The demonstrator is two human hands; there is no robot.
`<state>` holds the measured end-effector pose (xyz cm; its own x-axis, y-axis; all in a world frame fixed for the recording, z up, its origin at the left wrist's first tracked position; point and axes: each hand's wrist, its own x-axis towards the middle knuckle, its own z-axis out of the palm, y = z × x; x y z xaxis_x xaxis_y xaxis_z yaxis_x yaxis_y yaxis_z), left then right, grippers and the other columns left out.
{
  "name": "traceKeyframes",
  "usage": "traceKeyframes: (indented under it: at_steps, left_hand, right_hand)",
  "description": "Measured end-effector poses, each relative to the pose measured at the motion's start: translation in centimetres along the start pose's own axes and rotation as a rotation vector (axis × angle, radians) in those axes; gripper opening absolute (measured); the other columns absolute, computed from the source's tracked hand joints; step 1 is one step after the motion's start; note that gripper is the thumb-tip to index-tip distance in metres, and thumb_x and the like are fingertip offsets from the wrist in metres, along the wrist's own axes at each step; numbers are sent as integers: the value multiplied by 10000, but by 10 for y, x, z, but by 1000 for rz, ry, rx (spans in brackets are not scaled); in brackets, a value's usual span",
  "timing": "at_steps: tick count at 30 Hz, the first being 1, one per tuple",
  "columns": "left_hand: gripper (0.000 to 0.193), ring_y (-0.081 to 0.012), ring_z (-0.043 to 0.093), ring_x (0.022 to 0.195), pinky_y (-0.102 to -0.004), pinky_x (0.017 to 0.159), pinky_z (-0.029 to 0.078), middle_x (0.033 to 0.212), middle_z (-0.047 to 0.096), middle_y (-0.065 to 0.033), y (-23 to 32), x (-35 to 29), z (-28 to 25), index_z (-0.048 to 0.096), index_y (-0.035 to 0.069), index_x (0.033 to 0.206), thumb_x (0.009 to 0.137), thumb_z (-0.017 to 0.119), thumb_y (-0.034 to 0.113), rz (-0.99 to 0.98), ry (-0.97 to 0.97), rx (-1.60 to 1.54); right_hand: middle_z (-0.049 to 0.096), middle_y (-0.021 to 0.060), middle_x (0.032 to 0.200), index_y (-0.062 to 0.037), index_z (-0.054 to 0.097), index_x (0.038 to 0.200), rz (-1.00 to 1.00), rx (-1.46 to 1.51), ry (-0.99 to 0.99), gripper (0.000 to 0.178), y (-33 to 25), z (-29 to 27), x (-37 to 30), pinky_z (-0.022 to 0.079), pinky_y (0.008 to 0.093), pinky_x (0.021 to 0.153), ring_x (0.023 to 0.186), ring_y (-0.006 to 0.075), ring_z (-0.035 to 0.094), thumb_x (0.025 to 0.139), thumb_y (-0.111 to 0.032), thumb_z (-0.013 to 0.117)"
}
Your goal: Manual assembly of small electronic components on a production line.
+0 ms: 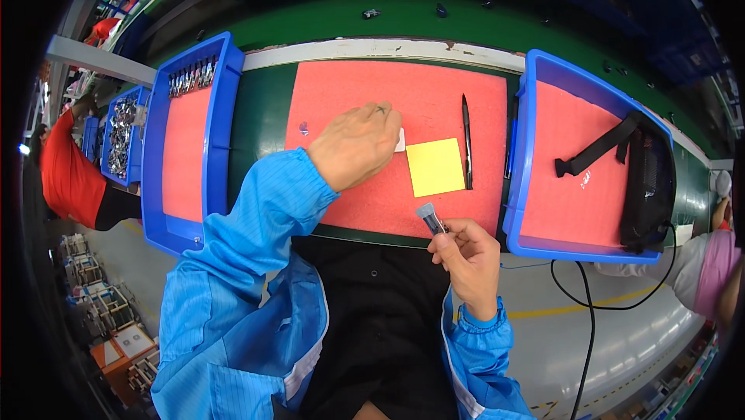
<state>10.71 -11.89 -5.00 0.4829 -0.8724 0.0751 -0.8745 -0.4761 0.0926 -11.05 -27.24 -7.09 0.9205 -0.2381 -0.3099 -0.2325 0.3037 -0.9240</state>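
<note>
Over the pink foam mat (349, 210), my left hand (358, 145) is back up with its fingers curled down around a small white piece (400, 141). Only that piece's edge shows beside the fingers; the rest is hidden. Closer to my body, at the mat's near edge, my right hand (471, 257) pinches a small dark part with a clear greyish end (428, 217) between thumb and fingers. A yellow sticky-note pad (436, 168) lies between the two hands. To its right is a black pen (466, 141).
A blue tray (215, 148) at left holds a row of small metallic parts (192, 77). Another blue tray (521, 164), at right, holds a black strapped pouch (648, 179) with a cable. Small parts lie on the green belt (403, 20) beyond. Other people are at both sides.
</note>
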Motion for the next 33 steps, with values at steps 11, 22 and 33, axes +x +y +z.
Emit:
traceKeyframes:
  at_steps: [11,22,33]
  left_hand:
    - [126,-227,664,866,-324,784,534,977,659,-155,16,-27,-29,570,-18,1026,949,661,23,-294,53,-1280]
    - [339,-284,701,885,-360,784,559,979,700,-160,26,-44,-54,615,-22,1077,795,753,-149,55,526,-680]
    - [366,-331,719,838,-384,714,584,930,716,-198,15,-50,-77,628,-46,1056,741,796,-128,185,407,-745]
  right_hand:
    - [695,68,850,17,643,1118,-67,-36,27,190,-17,12,13,446,209,576,691,86,619,1018,-145,646]
    - [662,137,777,24,629,967,-551,-702,147,170,-56,22,35,497,333,589,659,254,641,931,-92,749]
    - [628,124,740,7,644,932,-870,-865,14,182,-70,26,43,442,342,552,614,277,576,855,-52,798]
